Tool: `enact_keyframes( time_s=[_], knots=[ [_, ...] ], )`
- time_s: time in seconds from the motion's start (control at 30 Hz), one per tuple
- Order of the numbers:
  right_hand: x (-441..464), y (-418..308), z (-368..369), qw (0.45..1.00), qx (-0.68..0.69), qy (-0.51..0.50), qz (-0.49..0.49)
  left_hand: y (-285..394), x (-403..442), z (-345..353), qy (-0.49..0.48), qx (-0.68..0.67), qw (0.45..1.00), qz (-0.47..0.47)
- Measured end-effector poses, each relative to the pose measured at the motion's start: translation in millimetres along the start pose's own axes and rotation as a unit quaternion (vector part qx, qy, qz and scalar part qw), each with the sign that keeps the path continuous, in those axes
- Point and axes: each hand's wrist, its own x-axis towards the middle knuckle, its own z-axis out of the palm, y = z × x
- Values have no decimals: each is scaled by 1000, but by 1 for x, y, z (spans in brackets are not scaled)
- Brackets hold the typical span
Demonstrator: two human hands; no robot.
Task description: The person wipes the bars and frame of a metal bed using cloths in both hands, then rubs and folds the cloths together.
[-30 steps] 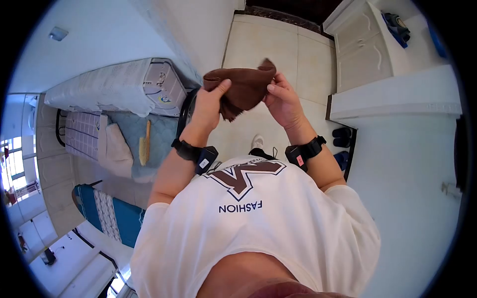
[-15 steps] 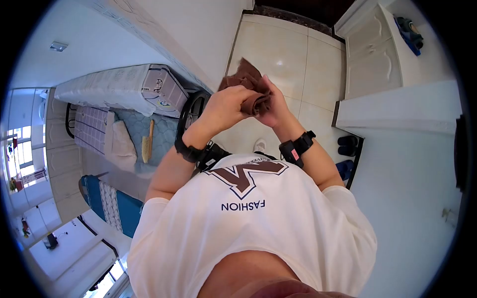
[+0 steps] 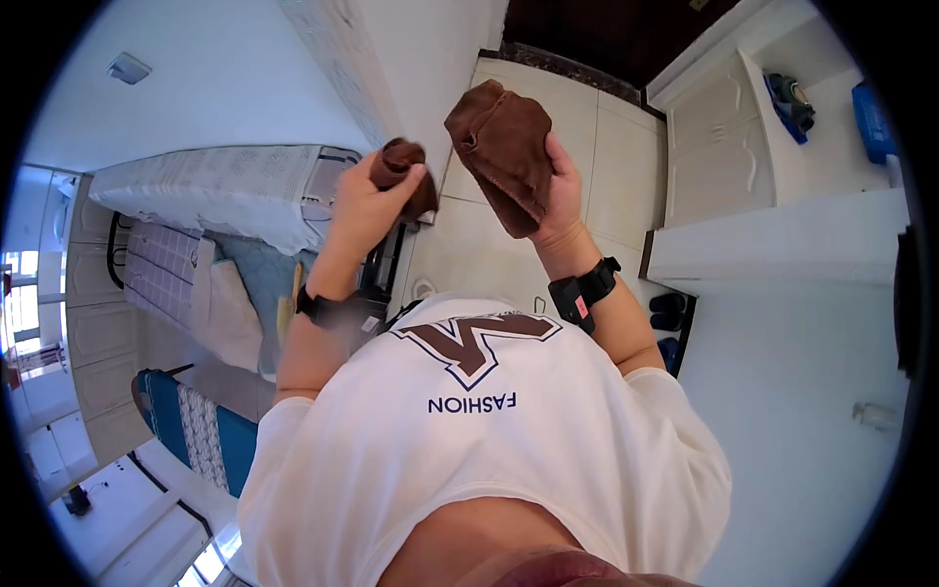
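My left hand [image 3: 370, 201] is closed around a small, bunched brown cloth [image 3: 396, 164], its thumb and fingers pinching the crumpled fabric. A larger brown cloth [image 3: 509, 147], flattened and folded with a stitched edge showing, rests in my right hand [image 3: 560, 196]. The right thumb shows along the cloth's side, while the other fingers are hidden behind it. A gap of floor and wall separates the two brown pieces. Both wrists wear black bands with small devices.
On the left stands a bed [image 3: 279, 201] with a mattress, folded bedding and a wooden-handled brush [image 3: 286, 303]. Nearby is a teal ironing board [image 3: 210, 430]. To the right are a white cabinet [image 3: 719, 142], slippers [image 3: 668, 311] and a blue container [image 3: 873, 122].
My hands have moved apart, the left one going left. The brown fabric, held together between both hands before, now shows as two separate pieces, one in each hand.
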Motion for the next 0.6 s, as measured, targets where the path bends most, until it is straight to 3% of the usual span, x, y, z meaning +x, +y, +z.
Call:
enact_keyframes(
  time_s=[0.07, 0.17, 0.27, 0.33, 0.4, 0.43, 0.47, 0.53, 0.57, 0.6],
  knots=[
    [16, 18, 10, 998, -53, 11, -16, -5, 15, -5, 32, 17, 990, 136],
    [32, 43, 24, 995, -87, 45, -35, -1, 34, -15, 6, 37, 990, 138],
    [39, 59, 45, 984, -113, 111, -86, -9, 55, -20, -4, 130, 966, 222],
    [44, 65, 52, 982, -103, 91, -133, -4, 64, -23, -55, 45, 976, 205],
    [60, 65, 48, 979, -94, 59, -171, 8, 67, -22, -80, 27, 954, 289],
    [67, 64, 34, 979, -114, 12, -172, 26, 58, -27, -169, -36, 956, 236],
    [73, 65, 26, 975, -134, -31, -172, 26, 62, -26, -162, -35, 956, 241],
    [82, 89, -1, 965, -113, -77, -224, 24, 67, -22, -227, 65, 877, 417],
    [86, 101, -15, 958, -101, -101, -248, 26, 67, -26, -220, 65, 878, 420],
    [94, 105, -11, 978, -73, -55, -187, 27, 69, -33, -233, 34, 902, 362]
  ],
)
